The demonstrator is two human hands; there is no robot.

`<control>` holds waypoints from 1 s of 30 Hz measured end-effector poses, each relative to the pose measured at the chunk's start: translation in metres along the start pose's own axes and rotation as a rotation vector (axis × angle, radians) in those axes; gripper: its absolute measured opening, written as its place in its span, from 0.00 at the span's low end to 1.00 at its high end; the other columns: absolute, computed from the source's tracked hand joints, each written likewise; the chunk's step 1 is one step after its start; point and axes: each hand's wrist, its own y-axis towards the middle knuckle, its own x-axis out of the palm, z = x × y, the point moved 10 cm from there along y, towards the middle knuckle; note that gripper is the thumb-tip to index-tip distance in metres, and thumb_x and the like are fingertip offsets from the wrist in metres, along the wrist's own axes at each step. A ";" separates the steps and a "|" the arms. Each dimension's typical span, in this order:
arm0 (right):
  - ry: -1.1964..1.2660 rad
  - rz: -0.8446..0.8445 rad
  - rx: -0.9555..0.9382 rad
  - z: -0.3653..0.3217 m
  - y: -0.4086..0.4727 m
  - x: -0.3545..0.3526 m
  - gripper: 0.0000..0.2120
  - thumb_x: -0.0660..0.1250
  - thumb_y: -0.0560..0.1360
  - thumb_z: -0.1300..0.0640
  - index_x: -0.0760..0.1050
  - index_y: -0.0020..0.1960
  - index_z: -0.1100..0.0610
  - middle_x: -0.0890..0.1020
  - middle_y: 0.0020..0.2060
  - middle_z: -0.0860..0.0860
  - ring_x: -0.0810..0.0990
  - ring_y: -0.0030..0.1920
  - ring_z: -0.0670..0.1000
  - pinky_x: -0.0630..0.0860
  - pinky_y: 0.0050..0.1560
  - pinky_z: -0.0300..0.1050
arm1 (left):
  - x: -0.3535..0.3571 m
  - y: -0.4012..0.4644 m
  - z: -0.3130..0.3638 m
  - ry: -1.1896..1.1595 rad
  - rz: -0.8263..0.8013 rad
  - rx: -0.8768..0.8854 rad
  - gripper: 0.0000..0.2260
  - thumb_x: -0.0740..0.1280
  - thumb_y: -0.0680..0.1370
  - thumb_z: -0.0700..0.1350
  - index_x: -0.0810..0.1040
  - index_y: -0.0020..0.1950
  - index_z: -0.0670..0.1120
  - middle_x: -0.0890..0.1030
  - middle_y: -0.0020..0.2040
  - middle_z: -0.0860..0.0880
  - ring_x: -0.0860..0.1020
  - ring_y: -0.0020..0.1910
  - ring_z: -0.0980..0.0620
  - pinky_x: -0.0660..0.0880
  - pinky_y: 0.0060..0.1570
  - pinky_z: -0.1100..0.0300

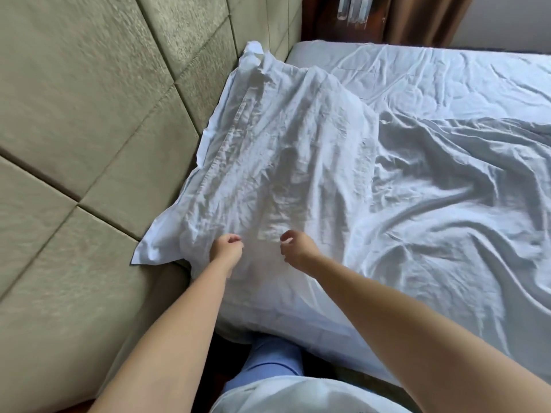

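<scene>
Closest to the camera, a blue trouser leg [268, 362] stands against the bed's edge, and two bare forearms reach out over it. The left hand [226, 250] and right hand [299, 250] sit near each other at the near end of the pillow [268, 162], both with fingers curled inward. I cannot tell whether either one pinches a fold of the case or only hovers over it.

The pillow lies at the head of the bed, its long side touching the padded headboard [89, 114], and its white case is heavily creased. The work in hand looks like straightening that case. To do it well, I would take the fabric at the near hem with both hands, spread them apart toward the corners, and draw the cloth taut toward the body. Then flat palms can sweep the creases away toward the far end, without dragging the pillow off the headboard.

Beyond the pillow lies a rumpled cover [462, 219], then the flatter sheet [447, 84], and farthest off a brown curtain [423, 19].

By count: two hands, one pillow, one cover, one sheet, one headboard, one curtain.
</scene>
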 end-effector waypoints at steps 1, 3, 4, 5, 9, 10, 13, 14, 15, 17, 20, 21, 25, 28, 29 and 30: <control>-0.062 0.012 -0.032 -0.013 0.004 -0.002 0.14 0.58 0.74 0.60 0.76 0.56 0.51 0.80 0.55 0.56 0.81 0.51 0.57 0.78 0.50 0.46 | 0.003 0.007 0.010 -0.017 -0.026 0.019 0.10 0.64 0.76 0.36 0.79 0.55 0.44 0.80 0.54 0.45 0.77 0.53 0.46 0.72 0.51 0.59; -0.241 0.045 -0.118 -0.040 0.012 -0.006 0.19 0.56 0.75 0.62 0.74 0.62 0.52 0.78 0.59 0.53 0.78 0.57 0.56 0.74 0.50 0.42 | 0.006 0.021 0.028 -0.030 -0.044 0.052 0.11 0.62 0.76 0.36 0.80 0.54 0.44 0.81 0.55 0.45 0.78 0.55 0.45 0.73 0.55 0.57; -0.336 0.050 -0.176 -0.051 0.017 -0.006 0.20 0.55 0.75 0.64 0.73 0.64 0.52 0.76 0.62 0.52 0.75 0.60 0.55 0.73 0.54 0.42 | 0.008 0.029 0.033 -0.036 -0.056 0.057 0.12 0.60 0.76 0.35 0.80 0.54 0.45 0.81 0.56 0.45 0.78 0.56 0.45 0.74 0.57 0.55; -0.440 0.045 -0.248 -0.064 0.022 -0.004 0.22 0.56 0.74 0.65 0.72 0.66 0.52 0.74 0.64 0.51 0.72 0.64 0.54 0.72 0.59 0.44 | 0.010 0.036 0.036 -0.048 -0.077 0.043 0.14 0.59 0.76 0.34 0.80 0.55 0.44 0.81 0.56 0.45 0.78 0.56 0.45 0.74 0.58 0.54; -1.007 -0.081 -0.513 -0.098 0.034 0.018 0.27 0.61 0.74 0.64 0.66 0.71 0.51 0.65 0.71 0.49 0.60 0.72 0.52 0.62 0.69 0.46 | 0.029 0.051 0.036 -0.124 -0.203 -0.048 0.14 0.57 0.77 0.32 0.78 0.56 0.41 0.82 0.48 0.43 0.78 0.45 0.47 0.72 0.43 0.61; -1.146 -0.110 -0.560 -0.099 0.038 0.025 0.27 0.62 0.74 0.61 0.65 0.72 0.50 0.62 0.73 0.50 0.58 0.73 0.52 0.59 0.70 0.46 | 0.033 0.054 0.034 -0.127 -0.229 -0.066 0.14 0.56 0.77 0.32 0.78 0.54 0.40 0.82 0.44 0.43 0.78 0.40 0.47 0.72 0.36 0.64; -1.473 -0.179 -0.592 -0.090 0.050 0.042 0.29 0.66 0.74 0.56 0.61 0.73 0.49 0.59 0.75 0.50 0.55 0.74 0.52 0.49 0.75 0.51 | 0.034 0.056 0.037 -0.101 -0.256 -0.089 0.13 0.53 0.77 0.30 0.76 0.46 0.40 0.79 0.36 0.44 0.75 0.31 0.50 0.68 0.20 0.70; -1.541 -0.197 -0.585 -0.088 0.053 0.045 0.30 0.67 0.74 0.54 0.62 0.73 0.49 0.61 0.74 0.50 0.59 0.73 0.51 0.47 0.75 0.53 | 0.033 0.058 0.038 -0.103 -0.243 -0.087 0.13 0.54 0.77 0.29 0.76 0.44 0.39 0.78 0.35 0.43 0.75 0.30 0.50 0.67 0.18 0.70; -1.586 -0.200 -0.579 -0.088 0.057 0.047 0.28 0.67 0.74 0.54 0.64 0.72 0.49 0.64 0.72 0.49 0.63 0.72 0.51 0.48 0.74 0.54 | 0.033 0.059 0.036 -0.101 -0.235 -0.093 0.13 0.54 0.77 0.29 0.76 0.41 0.39 0.78 0.34 0.43 0.75 0.29 0.50 0.68 0.18 0.70; -1.603 -0.179 -0.581 -0.094 0.060 0.045 0.19 0.65 0.76 0.58 0.71 0.67 0.51 0.74 0.64 0.48 0.71 0.65 0.51 0.52 0.71 0.52 | 0.032 0.057 0.031 -0.098 -0.213 -0.095 0.13 0.56 0.76 0.29 0.77 0.38 0.39 0.79 0.34 0.41 0.76 0.30 0.49 0.75 0.26 0.65; -1.625 -0.143 -0.580 -0.091 0.057 0.033 0.14 0.62 0.74 0.66 0.79 0.56 0.54 0.81 0.49 0.48 0.77 0.51 0.53 0.58 0.67 0.50 | 0.033 0.049 0.025 0.060 -0.180 -0.023 0.10 0.64 0.72 0.32 0.82 0.41 0.44 0.83 0.44 0.43 0.81 0.43 0.46 0.79 0.50 0.56; -1.589 -0.144 -0.574 -0.087 0.055 0.028 0.14 0.62 0.73 0.66 0.80 0.54 0.54 0.82 0.49 0.49 0.78 0.51 0.53 0.59 0.66 0.50 | 0.036 0.040 0.026 0.151 -0.199 0.015 0.11 0.65 0.71 0.33 0.82 0.49 0.44 0.82 0.50 0.45 0.80 0.50 0.47 0.76 0.55 0.58; -1.357 0.078 -0.716 -0.108 0.025 0.004 0.05 0.73 0.55 0.57 0.82 0.32 0.54 0.81 0.28 0.50 0.81 0.31 0.51 0.71 0.54 0.47 | 0.066 -0.011 0.031 0.389 -0.431 0.112 0.36 0.73 0.69 0.39 0.62 0.75 0.43 0.66 0.72 0.44 0.65 0.71 0.46 0.67 0.67 0.56; -1.302 0.113 -0.677 -0.105 0.012 -0.022 0.09 0.64 0.64 0.56 0.82 0.37 0.55 0.83 0.33 0.51 0.81 0.39 0.53 0.64 0.53 0.46 | 0.088 -0.052 0.041 0.414 -0.508 0.122 0.41 0.77 0.67 0.48 0.60 0.75 0.46 0.67 0.72 0.47 0.65 0.70 0.48 0.66 0.60 0.61; -1.265 0.178 -0.712 -0.108 0.001 -0.033 0.11 0.60 0.63 0.56 0.82 0.36 0.56 0.83 0.33 0.51 0.80 0.40 0.53 0.62 0.51 0.45 | 0.090 -0.062 0.045 0.388 -0.483 0.108 0.41 0.78 0.66 0.50 0.62 0.74 0.46 0.69 0.70 0.48 0.68 0.68 0.48 0.66 0.56 0.62; -1.211 0.244 -0.734 -0.113 -0.010 -0.047 0.11 0.60 0.60 0.57 0.81 0.31 0.56 0.81 0.29 0.50 0.79 0.37 0.53 0.60 0.48 0.44 | 0.090 -0.068 0.049 0.384 -0.437 0.103 0.41 0.78 0.65 0.53 0.63 0.73 0.46 0.70 0.69 0.48 0.69 0.67 0.48 0.67 0.54 0.62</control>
